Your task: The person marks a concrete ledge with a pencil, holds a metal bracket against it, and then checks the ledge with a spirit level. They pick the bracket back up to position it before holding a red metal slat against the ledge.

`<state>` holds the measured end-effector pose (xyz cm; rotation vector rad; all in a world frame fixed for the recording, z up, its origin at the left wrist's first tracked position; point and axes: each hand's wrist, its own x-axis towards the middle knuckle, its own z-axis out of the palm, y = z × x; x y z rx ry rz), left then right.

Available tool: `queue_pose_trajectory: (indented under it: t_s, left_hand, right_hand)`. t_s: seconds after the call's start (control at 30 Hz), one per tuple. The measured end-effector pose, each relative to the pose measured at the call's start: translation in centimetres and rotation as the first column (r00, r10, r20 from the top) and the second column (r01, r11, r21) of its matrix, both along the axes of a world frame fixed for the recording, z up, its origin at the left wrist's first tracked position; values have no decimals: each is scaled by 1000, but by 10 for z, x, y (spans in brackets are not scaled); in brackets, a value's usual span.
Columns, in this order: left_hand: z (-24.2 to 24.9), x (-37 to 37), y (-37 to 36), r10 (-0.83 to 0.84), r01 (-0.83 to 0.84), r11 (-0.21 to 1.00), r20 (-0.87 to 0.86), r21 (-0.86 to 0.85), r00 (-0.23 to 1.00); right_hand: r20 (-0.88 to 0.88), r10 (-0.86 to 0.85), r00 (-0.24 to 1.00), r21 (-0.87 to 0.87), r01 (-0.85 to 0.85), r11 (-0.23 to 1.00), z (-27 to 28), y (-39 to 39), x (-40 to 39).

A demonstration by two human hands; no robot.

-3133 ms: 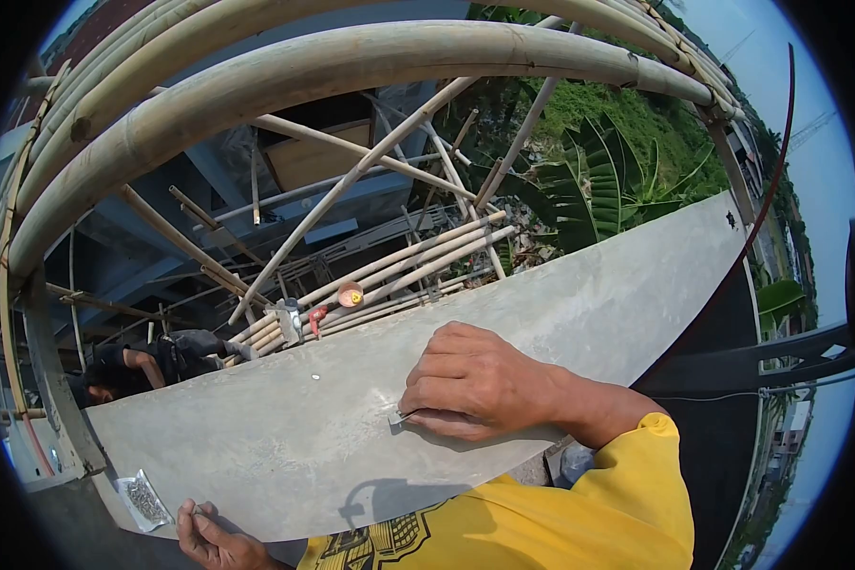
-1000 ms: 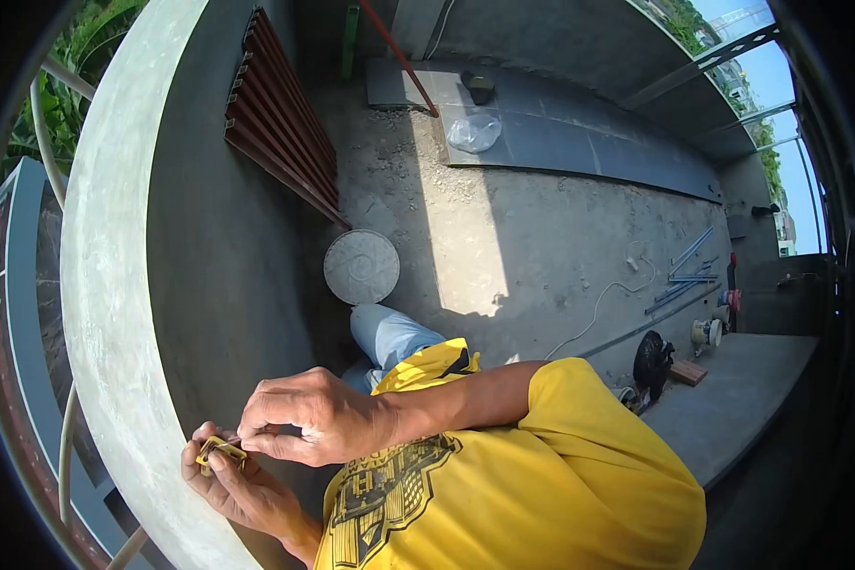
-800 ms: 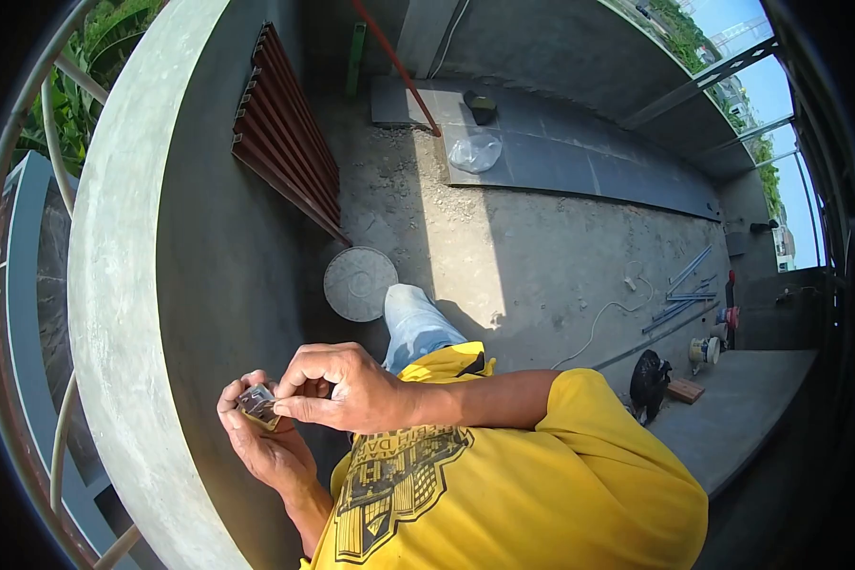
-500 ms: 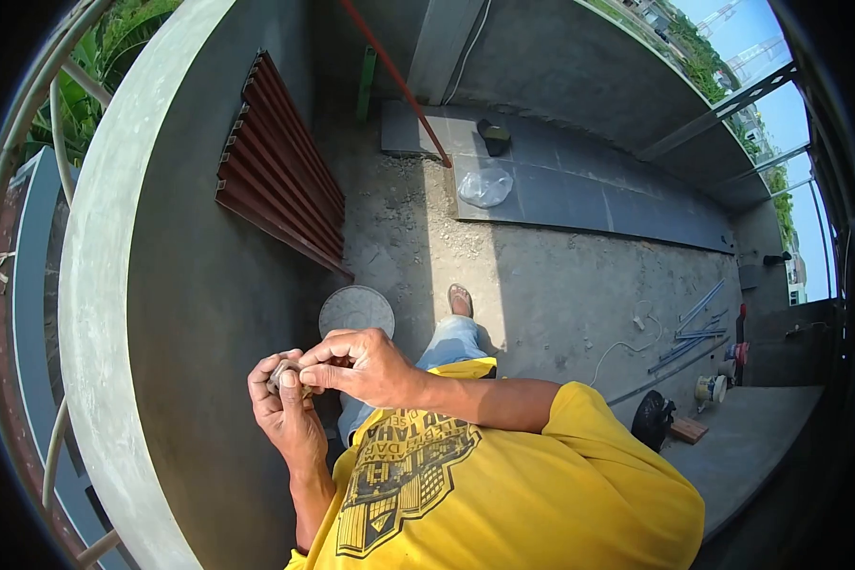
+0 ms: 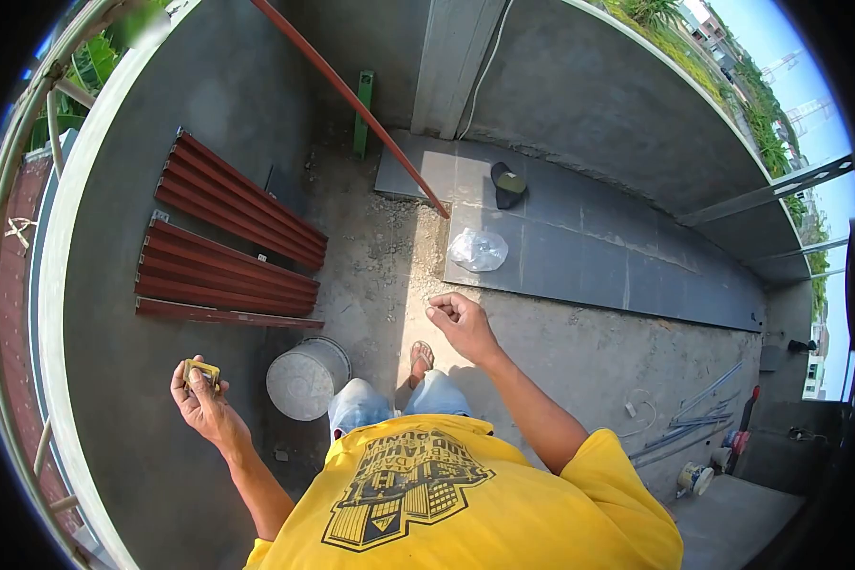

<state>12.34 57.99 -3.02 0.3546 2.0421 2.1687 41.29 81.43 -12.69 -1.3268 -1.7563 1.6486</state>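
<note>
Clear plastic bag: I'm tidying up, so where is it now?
In the head view, the clear plastic bag lies slightly right of centre, beyond the right hand, on the grey tiles near the foot of the red pole.

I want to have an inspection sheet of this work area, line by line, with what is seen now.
Surface: grey floor dusty, with rubble beside the grey tiles.
Things in work: small yellow-edged item; exact kind cannot be told.
Clutter: bucket and thin pipes on floor; clear plastic bag on tiles.
Left hand: fingers closed on the yellow-edged item.
Right hand: fingers curled; whether they hold anything small, cannot tell.
Cables: white cord down beside the pillar; another with a white end piece on floor.
Surroundings: red ribbed panels near left wall; other people, nothing seen.
</note>
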Motion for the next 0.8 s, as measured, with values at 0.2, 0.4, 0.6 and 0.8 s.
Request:
queue_pose_trajectory:
  t_s: [0.2,0.4,0.6,0.8]
  left_hand:
    - [-38,39,29,26,-10,971,61,-238,998]
    - [-98,29,45,107,-59,908,94,-416,990]
    - [-134,-45,125,32,80,892,240,-444,970]
    - [-125,-92,162,38,76,873,223,-482,974]
  right_hand:
    - [17,-180,984,-177,180,968,-52,97,15]
    - [78,-131,988,-175,142,974,-80,198,-38]
    - [189,-245,951,-64,261,963,-98,301,-93]
    - [324,-138,936,80,118,990,-140,421,-185]
